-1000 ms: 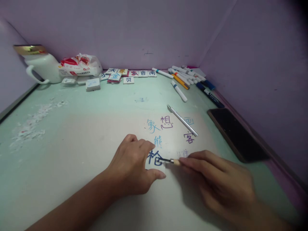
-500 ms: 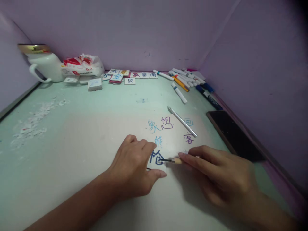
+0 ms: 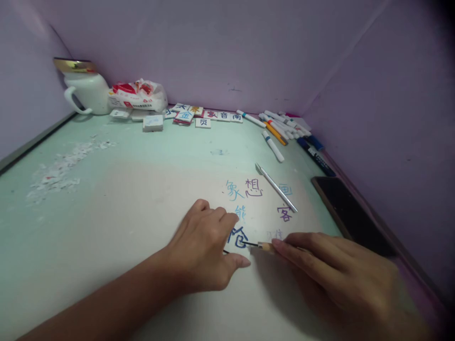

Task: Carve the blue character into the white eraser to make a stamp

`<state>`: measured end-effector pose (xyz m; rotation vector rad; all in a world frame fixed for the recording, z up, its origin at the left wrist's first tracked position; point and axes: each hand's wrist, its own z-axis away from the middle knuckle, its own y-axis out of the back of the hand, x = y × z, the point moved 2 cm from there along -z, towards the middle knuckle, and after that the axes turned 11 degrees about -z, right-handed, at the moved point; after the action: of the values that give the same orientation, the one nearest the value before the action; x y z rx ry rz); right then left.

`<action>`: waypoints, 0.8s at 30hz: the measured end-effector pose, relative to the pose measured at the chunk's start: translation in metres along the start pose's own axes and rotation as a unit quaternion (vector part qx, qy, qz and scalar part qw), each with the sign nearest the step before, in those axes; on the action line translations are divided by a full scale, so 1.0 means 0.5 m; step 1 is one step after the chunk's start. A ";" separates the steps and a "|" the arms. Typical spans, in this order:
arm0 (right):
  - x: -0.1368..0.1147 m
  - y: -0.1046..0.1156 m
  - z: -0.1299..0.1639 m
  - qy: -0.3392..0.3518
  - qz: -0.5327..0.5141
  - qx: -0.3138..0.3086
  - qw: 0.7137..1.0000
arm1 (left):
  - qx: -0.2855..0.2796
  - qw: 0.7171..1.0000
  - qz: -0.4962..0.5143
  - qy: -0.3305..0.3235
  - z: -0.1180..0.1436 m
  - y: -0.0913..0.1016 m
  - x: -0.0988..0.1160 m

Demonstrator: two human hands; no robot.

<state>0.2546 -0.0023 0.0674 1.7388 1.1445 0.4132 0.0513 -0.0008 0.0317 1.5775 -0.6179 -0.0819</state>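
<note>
My left hand (image 3: pixel 206 248) bends over a small white tile (image 3: pixel 236 252) and holds it against the table between thumb and fingers; the palm covers its left part. A dark blue handwritten character (image 3: pixel 241 238) marks the tile's face. Between the fingers of my right hand (image 3: pixel 341 270) is a carving tool (image 3: pixel 266 246) with a light wooden handle and a thin dark shaft. Its tip meets the blue strokes at the tile's right side. Beyond the hands lies a silver craft knife (image 3: pixel 279 188), apart from both.
Handwritten characters (image 3: pixel 253 187) mark the tabletop. Right are a dark phone (image 3: pixel 350 213) and several markers (image 3: pixel 280 125). Character tiles (image 3: pixel 203 123), a wipes pack (image 3: pixel 138 97) and a white mug (image 3: pixel 88 92) line the back wall. White scraps (image 3: pixel 67 163) lie left.
The whole view has shifted slightly, so everything appears further right. Both hands keep their hold, and the tool tip stays on the character with only a slight movement.
</note>
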 end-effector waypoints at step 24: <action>-0.023 -0.005 0.045 -0.033 0.020 -0.032 0.999 | 0.007 1.000 0.007 -0.004 0.003 -0.004 -0.001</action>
<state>0.2632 -0.0239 0.0574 1.7089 1.0401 0.4089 0.0512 -0.0020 0.0295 1.5868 -0.6368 -0.0724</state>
